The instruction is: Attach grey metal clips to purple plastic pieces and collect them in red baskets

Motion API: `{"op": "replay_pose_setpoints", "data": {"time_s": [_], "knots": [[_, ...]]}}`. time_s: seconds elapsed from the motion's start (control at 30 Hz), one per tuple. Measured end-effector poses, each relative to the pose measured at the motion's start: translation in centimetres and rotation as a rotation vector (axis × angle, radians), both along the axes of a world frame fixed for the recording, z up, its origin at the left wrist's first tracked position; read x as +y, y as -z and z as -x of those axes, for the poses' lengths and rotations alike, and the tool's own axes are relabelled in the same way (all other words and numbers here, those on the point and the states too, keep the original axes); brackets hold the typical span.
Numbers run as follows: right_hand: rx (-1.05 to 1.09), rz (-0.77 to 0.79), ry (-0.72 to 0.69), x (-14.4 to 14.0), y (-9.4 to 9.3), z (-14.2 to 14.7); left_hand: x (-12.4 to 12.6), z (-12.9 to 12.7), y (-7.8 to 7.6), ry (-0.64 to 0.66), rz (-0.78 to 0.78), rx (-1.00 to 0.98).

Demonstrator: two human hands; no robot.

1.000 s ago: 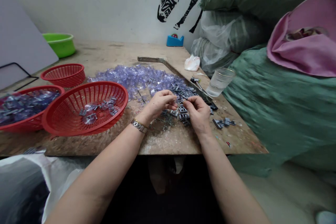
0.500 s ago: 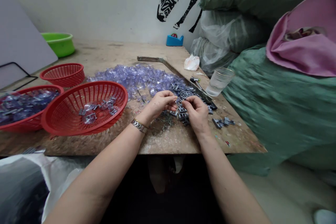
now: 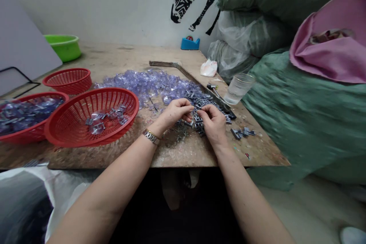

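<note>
Close together over the front of the table, my left hand (image 3: pixel 179 111) and my right hand (image 3: pixel 213 120) have their fingers pinched. Whatever sits between the fingertips is too small to make out. Just behind and below them lies a pile of small dark grey plastic parts (image 3: pixel 199 119). Beneath my left hand, thin metal pieces (image 3: pixel 180 132) are scattered on the table. A heap of clear purplish plastic pieces (image 3: pixel 148 84) spreads farther back. To the left, a large red basket (image 3: pixel 61 122) holds several clear pieces with grey parts on them.
A fuller red basket (image 3: pixel 31 137) and a smaller red basket (image 3: pixel 68 80) stand left, near a green basin (image 3: pixel 65 48). A glass (image 3: pixel 238 88), a metal strip (image 3: pixel 185 74) and loose grey parts (image 3: pixel 242 133) lie right. Green sacks (image 3: pixel 297 122) crowd the table's right edge.
Both hands stay almost in place, with their fingers still pinched. The whole view has shifted very slightly; nothing else has visibly moved.
</note>
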State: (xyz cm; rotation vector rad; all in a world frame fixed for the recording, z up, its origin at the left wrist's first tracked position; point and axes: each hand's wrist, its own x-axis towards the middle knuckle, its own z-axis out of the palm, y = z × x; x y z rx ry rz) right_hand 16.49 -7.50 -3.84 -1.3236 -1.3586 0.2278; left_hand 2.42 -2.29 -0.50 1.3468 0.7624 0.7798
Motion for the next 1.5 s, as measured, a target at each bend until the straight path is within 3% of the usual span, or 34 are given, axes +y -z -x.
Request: {"op": "replay_pose_setpoints", "data": {"time_s": [0.3,0.47,0.83,1.0,1.27,1.5], "knots": [[-0.326,-0.124,0.074,-0.3,0.1,-0.2,0.6,0.1,0.7,0.097,-0.089,0.004],[-0.277,-0.135,0.067,-0.3,0.1,-0.4,0.6,0.2,1.1,0.153,-0.076,-0.036],[-0.101,-0.046,0.000,0.4,0.7,-0.2,0.1,-0.2,0.7,0.022,-0.114,-0.035],[-0.169,-0.061,-0.038,0.4,0.9,-0.3,0.1,-0.2,0.7,0.008,-0.137,-0.053],[-0.184,-0.088,-0.018,0.3,0.7,-0.3,0.1,-0.1,0.6,0.096,-0.143,0.080],[-0.119,-0.043,-0.076,0.5,1.0,-0.4,0.6,0.0,0.9,0.118,-0.130,0.076]]}}
